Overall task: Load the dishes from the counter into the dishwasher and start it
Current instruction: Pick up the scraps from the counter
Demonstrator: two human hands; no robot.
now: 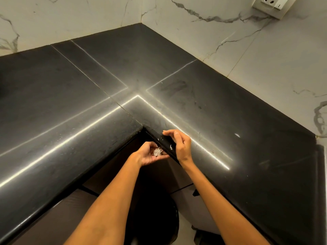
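Note:
A glossy black L-shaped counter [106, 82] fills the view, with no dishes and no dishwasher in sight. My left hand [150, 154] is cupped palm-up just below the counter's inner corner edge and holds a small heap of white scraps [157, 152]. My right hand [178, 144] lies on the counter edge above it, fingers curved and together, touching the surface near a few white crumbs [170, 147].
White marble-patterned walls [230, 41] meet behind the counter. A wall socket [270, 6] sits at the top right. Dark brown cabinet fronts [109, 175] run under the counter. A round black bin [155, 220] stands on the floor between my forearms.

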